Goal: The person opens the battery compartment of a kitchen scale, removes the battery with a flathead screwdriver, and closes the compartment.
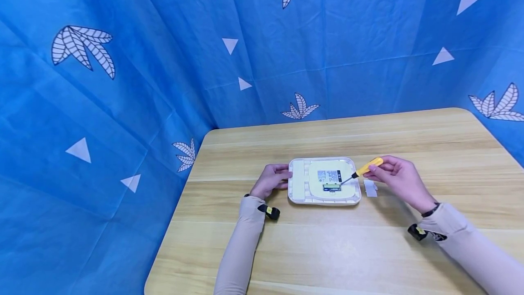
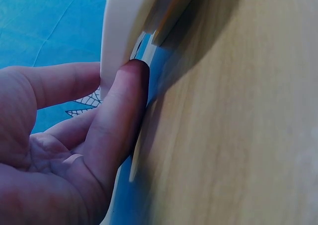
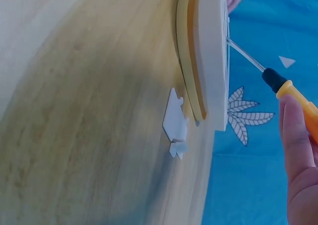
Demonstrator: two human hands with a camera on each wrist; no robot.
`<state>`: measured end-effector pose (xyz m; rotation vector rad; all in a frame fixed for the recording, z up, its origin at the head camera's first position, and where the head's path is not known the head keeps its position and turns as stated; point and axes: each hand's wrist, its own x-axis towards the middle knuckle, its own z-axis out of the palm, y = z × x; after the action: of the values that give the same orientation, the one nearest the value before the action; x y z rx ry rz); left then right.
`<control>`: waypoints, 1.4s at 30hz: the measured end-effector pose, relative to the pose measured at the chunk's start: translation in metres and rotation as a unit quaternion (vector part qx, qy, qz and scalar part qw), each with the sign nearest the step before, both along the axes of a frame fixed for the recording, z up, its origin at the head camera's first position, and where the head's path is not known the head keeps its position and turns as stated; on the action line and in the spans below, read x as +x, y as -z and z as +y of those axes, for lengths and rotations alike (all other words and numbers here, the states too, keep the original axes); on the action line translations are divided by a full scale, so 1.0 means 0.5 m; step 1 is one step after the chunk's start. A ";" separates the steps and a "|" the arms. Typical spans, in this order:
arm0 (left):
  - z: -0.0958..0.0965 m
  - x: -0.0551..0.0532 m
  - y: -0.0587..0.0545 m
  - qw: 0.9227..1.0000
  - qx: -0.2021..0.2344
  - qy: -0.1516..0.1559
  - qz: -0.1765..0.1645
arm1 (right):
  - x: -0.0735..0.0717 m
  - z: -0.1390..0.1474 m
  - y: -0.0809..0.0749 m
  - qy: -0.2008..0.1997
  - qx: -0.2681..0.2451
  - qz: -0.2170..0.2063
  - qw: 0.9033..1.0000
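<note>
The left hand (image 1: pixel 272 180) pinches a white device (image 1: pixel 299 181); right of that grip, at its compartment (image 1: pixel 332 188), contents unclear, points a yellow screwdriver (image 1: pixel 368 167) the right hand (image 1: pixel 395 180) pinches.

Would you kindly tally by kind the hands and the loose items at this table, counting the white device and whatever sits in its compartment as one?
White device: 1
Yellow-handled screwdriver: 1
Small white piece: 1
Hands: 2 (left hand, right hand)
Total: 5
</note>
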<state>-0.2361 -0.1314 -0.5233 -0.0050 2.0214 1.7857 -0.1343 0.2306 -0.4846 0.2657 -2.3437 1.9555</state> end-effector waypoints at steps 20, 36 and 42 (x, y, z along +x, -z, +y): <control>-0.002 0.002 0.006 1.000 0.003 -0.004 -0.009 | 0.009 0.003 0.026 -0.002 -0.118 -0.060 0.991; 0.000 0.004 -0.001 1.000 0.005 0.003 -0.010 | 0.008 0.019 0.058 -0.031 -0.280 -0.144 0.949; 0.002 0.004 0.002 1.000 0.008 0.003 -0.011 | 0.007 0.001 0.047 -0.031 -0.267 -0.129 0.954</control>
<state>-0.2343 -0.1305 -0.5244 -0.0146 1.9903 1.7893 -0.1310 0.2310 -0.5083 0.0429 -1.8332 2.6930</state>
